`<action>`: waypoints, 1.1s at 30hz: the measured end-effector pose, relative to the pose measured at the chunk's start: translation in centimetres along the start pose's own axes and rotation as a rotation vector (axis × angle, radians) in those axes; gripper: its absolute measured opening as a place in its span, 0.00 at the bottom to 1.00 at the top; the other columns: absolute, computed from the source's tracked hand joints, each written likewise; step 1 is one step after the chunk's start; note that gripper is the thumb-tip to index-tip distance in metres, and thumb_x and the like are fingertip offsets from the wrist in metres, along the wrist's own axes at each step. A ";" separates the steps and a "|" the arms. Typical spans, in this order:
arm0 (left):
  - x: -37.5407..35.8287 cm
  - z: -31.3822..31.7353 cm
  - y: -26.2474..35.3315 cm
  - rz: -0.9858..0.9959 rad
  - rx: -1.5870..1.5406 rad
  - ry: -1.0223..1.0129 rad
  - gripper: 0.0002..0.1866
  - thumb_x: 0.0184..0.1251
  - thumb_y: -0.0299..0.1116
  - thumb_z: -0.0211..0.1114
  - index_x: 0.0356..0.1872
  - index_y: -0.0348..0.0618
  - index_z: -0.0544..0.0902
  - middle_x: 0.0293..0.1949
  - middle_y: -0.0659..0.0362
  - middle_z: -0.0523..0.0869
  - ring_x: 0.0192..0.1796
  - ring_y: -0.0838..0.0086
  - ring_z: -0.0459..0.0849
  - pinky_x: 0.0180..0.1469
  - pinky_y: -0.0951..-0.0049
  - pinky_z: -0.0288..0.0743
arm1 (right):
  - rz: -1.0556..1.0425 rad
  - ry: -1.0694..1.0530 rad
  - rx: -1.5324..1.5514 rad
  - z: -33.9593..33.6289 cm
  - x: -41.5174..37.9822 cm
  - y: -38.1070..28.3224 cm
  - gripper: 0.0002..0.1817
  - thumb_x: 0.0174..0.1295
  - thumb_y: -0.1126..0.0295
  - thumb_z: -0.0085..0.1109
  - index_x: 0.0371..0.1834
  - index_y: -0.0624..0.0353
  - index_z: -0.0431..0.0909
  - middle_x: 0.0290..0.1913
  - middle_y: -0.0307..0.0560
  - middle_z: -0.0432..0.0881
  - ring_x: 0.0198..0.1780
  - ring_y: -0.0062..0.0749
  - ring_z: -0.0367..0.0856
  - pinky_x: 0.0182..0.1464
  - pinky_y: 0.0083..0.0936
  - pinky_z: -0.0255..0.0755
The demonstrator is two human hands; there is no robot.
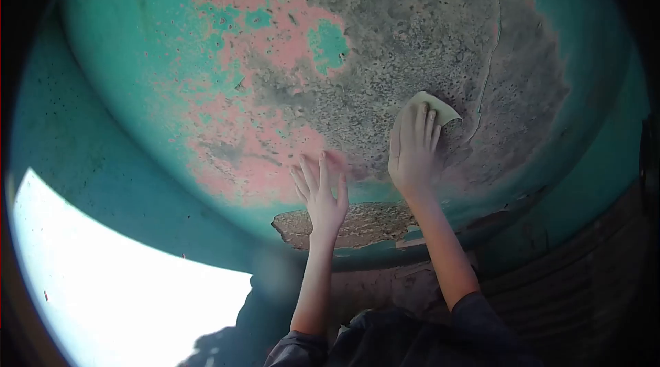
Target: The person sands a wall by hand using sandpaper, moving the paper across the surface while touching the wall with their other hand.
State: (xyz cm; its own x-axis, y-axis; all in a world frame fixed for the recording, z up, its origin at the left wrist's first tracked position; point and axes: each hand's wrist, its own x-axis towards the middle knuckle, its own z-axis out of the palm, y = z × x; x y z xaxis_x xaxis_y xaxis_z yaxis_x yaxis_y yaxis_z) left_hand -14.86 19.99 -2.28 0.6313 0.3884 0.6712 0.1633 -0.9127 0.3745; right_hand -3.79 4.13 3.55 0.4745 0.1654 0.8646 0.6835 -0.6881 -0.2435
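Observation:
A curved, painted panel [110, 57] fills most of the head view, turquoise at its edges. Pink shows through on its left part, and rough grey, pitted material in the middle and on the right. My right hand [414, 154] presses a pale sheet of sandpaper [445, 108] flat on the grey area. A corner of the sheet curls up past my fingertips. To the left, my left hand [322, 196] is open, its fingers spread at the lower edge of the pink area. It holds nothing and appears to rest on the panel.
Below my hands, a chipped patch [371, 222] exposes brownish material along the panel's lower edge. A long crack [489, 68] runs down the right side of the grey area. Bright white light [117, 284] shows at lower left. Dark ridged material [570, 298] lies at lower right.

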 end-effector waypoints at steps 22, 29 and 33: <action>0.6 -3.9 -4.7 -0.005 -0.090 -0.018 0.35 0.75 0.49 0.57 0.79 0.59 0.58 0.81 0.40 0.42 0.79 0.33 0.39 0.76 0.39 0.43 | -0.162 -0.220 -0.076 1.1 -2.3 -7.2 0.35 0.66 0.64 0.53 0.78 0.54 0.59 0.78 0.56 0.59 0.78 0.57 0.56 0.76 0.60 0.48; 0.6 -3.7 -4.8 -0.002 -0.148 0.017 0.34 0.74 0.48 0.59 0.79 0.59 0.61 0.80 0.39 0.45 0.79 0.31 0.41 0.76 0.38 0.44 | -0.262 -0.288 -0.146 3.6 -7.1 -5.6 0.35 0.66 0.59 0.56 0.77 0.53 0.62 0.77 0.53 0.62 0.77 0.51 0.59 0.75 0.56 0.52; 0.4 -3.6 -4.7 0.002 -0.154 0.025 0.34 0.73 0.46 0.60 0.78 0.58 0.61 0.80 0.39 0.46 0.79 0.31 0.42 0.76 0.38 0.45 | -0.230 -0.256 -0.043 3.6 -6.8 -7.0 0.31 0.70 0.58 0.53 0.74 0.56 0.66 0.74 0.55 0.66 0.75 0.51 0.62 0.74 0.56 0.53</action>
State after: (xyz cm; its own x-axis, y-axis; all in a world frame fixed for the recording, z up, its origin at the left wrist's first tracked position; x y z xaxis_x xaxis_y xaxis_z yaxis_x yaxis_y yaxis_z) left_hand -18.10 24.95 -1.44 0.6120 0.3917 0.6870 0.0427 -0.8838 0.4659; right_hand -9.81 10.40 -2.19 0.4382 0.4880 0.7549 0.7676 -0.6402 -0.0317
